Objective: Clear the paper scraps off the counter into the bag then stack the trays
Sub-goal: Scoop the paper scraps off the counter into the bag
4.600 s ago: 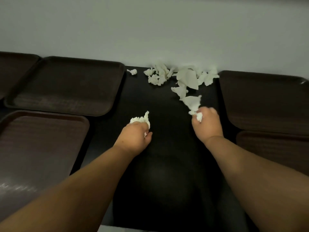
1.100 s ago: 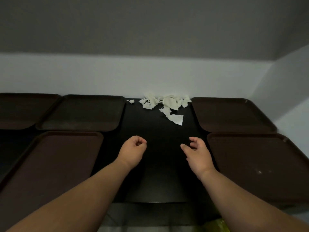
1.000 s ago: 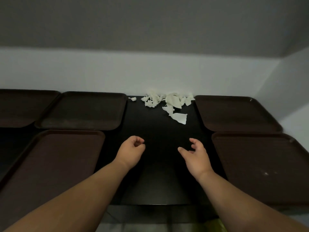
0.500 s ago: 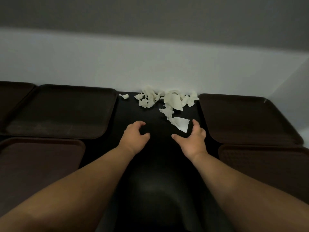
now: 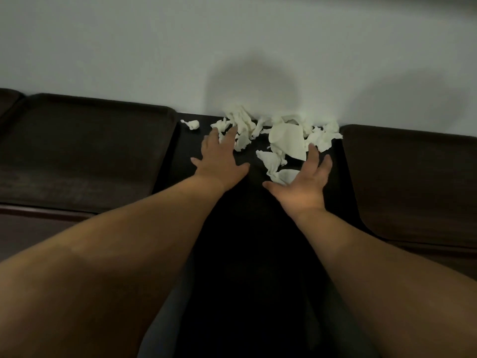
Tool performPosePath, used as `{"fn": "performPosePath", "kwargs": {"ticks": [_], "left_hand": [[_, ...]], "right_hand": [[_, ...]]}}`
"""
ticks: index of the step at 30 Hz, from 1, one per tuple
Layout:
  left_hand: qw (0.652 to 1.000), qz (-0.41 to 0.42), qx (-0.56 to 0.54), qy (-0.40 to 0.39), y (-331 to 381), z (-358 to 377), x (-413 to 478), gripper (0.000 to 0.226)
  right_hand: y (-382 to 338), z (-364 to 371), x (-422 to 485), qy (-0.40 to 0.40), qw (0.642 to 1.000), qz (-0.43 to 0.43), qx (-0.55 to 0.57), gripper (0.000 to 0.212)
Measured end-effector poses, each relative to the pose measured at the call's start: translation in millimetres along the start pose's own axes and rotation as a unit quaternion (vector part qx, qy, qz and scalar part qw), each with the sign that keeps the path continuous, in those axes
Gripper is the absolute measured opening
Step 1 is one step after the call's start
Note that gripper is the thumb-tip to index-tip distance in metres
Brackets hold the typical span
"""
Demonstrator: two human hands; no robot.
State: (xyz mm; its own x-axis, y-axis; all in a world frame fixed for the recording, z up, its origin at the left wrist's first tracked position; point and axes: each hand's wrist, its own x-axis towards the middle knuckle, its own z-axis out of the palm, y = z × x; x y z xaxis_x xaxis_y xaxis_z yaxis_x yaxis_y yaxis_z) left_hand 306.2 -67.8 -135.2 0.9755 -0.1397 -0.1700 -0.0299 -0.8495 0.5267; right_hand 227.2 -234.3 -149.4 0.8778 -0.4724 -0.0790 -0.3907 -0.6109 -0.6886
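Observation:
White paper scraps point(image 5: 285, 136) lie in a loose heap on the black counter point(image 5: 247, 254), against the back wall. One small scrap point(image 5: 193, 124) sits apart to the left. My left hand point(image 5: 219, 157) is stretched flat with fingers spread, its fingertips reaching the left edge of the heap. My right hand point(image 5: 302, 183) is open, fingers straight, with its palm over the nearest scrap point(image 5: 282, 175). Neither hand holds anything. Dark brown trays flank the counter strip: one back left point(image 5: 82, 148), one back right point(image 5: 413, 182). The bag is out of view.
Another brown tray's rim point(image 5: 38, 213) shows at the near left, and one more tray point(image 5: 426, 251) lies near right under my forearm. A pale wall point(image 5: 232, 47) closes off the back. Bare black counter runs between my forearms.
Both hands have reached forward from mid-counter to the scrap heap and spread their fingers. The view has tilted down and closer. Earlier, both hands held scraps; now they are empty.

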Motion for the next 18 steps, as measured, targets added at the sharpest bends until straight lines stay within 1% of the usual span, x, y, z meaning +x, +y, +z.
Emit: {"fn": "performPosePath", "kwargs": {"ticks": [3, 6, 9, 11, 14, 18], "left_hand": [[1.0, 0.003, 0.017, 0.017, 12, 8, 24, 0.082], [0.998, 0.008, 0.052, 0.031, 15, 21, 38, 0.061], [0.993, 0.039, 0.067, 0.088, 9, 36, 41, 0.039], [0.991, 0.04, 0.057, 0.115, 6, 39, 40, 0.031], [0.988, 0.056, 0.041, 0.141, 3, 42, 41, 0.023], [0.978, 0.097, -0.011, 0.182, -2, 44, 38, 0.025]], "right_hand": [[-1, 11, 17, 0.007, 0.999, -0.024, -0.04, 0.126], [-3, 18, 39, 0.031, 0.997, -0.032, -0.058, 0.127], [-4, 25, 61, 0.031, 0.997, -0.035, -0.054, 0.12], [-5, 29, 68, 0.022, 0.997, -0.037, -0.072, 0.106], [-4, 32, 73, 0.032, 0.995, -0.038, -0.092, 0.078], [-4, 33, 74, 0.059, 0.995, -0.028, -0.079, 0.05]]}}
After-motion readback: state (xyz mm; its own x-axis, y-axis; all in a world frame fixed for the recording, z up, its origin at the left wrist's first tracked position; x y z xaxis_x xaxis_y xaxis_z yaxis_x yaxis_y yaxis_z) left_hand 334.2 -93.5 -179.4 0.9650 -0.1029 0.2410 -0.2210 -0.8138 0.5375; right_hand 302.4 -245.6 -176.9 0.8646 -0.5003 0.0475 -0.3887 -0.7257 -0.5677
